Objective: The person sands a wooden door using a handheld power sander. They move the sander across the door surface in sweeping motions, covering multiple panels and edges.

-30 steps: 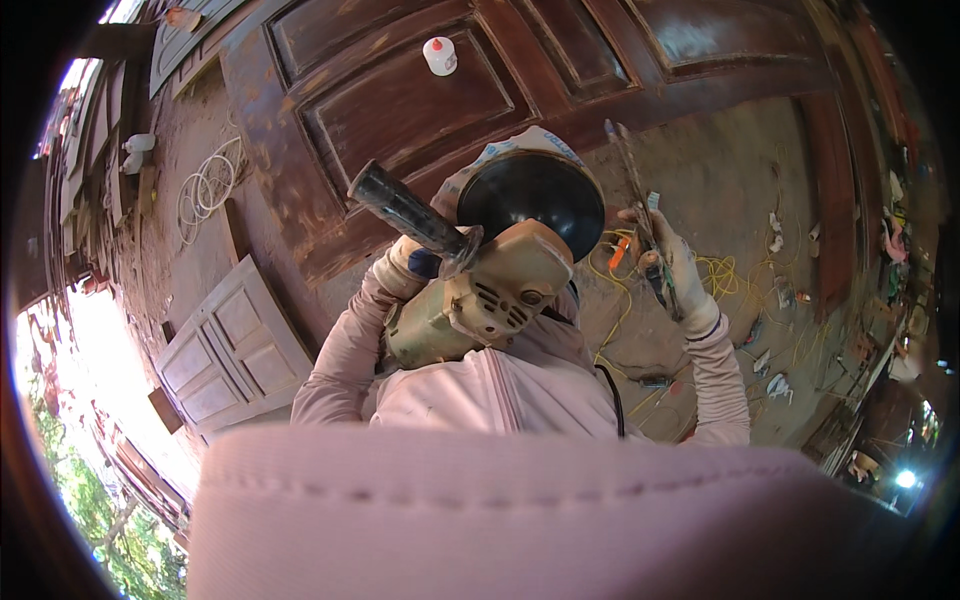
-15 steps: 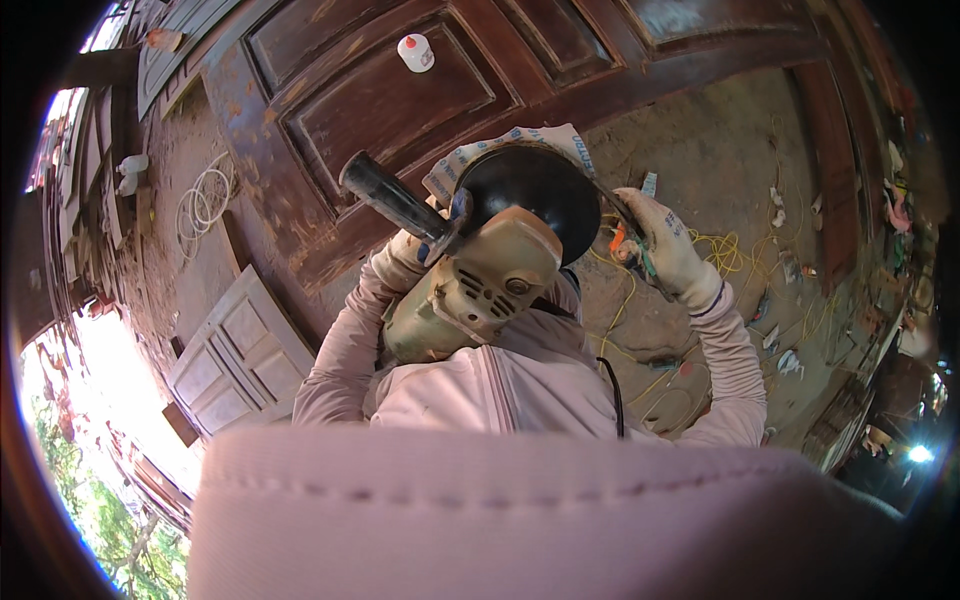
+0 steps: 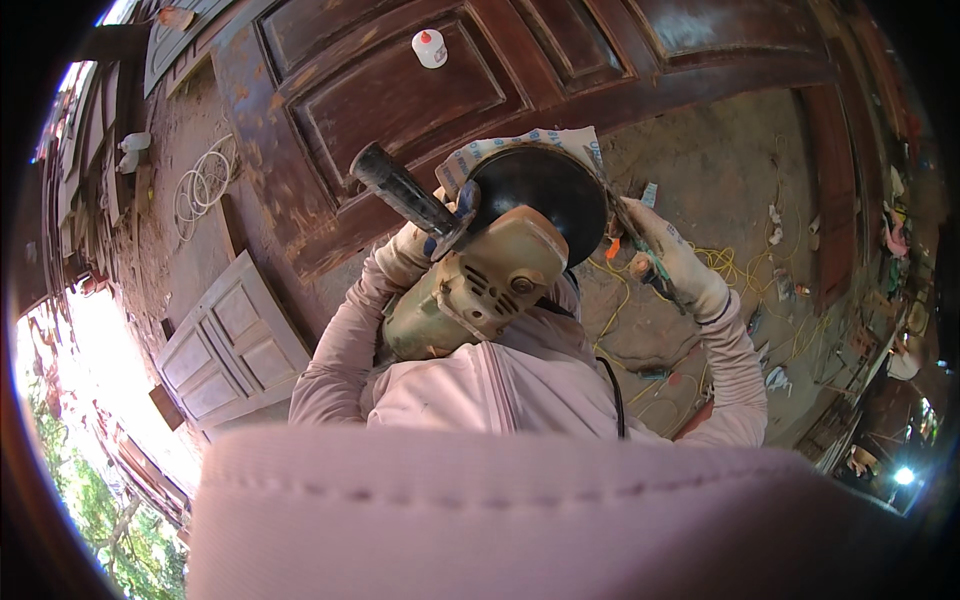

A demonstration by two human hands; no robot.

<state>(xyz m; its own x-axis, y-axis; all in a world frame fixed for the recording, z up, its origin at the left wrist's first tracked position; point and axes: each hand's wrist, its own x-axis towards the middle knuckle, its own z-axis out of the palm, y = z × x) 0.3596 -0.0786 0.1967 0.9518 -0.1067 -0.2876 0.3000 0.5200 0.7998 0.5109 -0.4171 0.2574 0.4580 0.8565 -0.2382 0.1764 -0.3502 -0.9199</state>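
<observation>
Two gloved hands are set on either side of a corded-looking sander [image 3: 480, 285], which is propped against the person's torso at the centre of the view. Its body is angled from lower left to upper right, with the black disc [image 3: 535, 195] at the upper end and the side handle [image 3: 400, 190] pointed to the upper left. A printed sheet [image 3: 575, 142] is laid behind the disc, its pale edge exposed along the upper rim and at the upper right corner. The left hand [image 3: 410, 250] is clamped at the disc's left rim, close by the handle's base, a dark-tipped digit seen in front; the fingers behind are hidden. By the right hand [image 3: 690, 270], closed around it, a slim scissor-like tool [image 3: 655, 258] is held to the right of the disc. The tool's long axis is slanted from lower right to upper left, its tip aimed at the disc's right rim and the sheet's right edge, to which the right hand is nearer. Whether the tip is touching the sheet, and whether any blades are parted, cannot be told. Beyond, a white bottle [image 3: 429, 49] is stood on a red-brown panelled door [image 3: 400, 115].
</observation>
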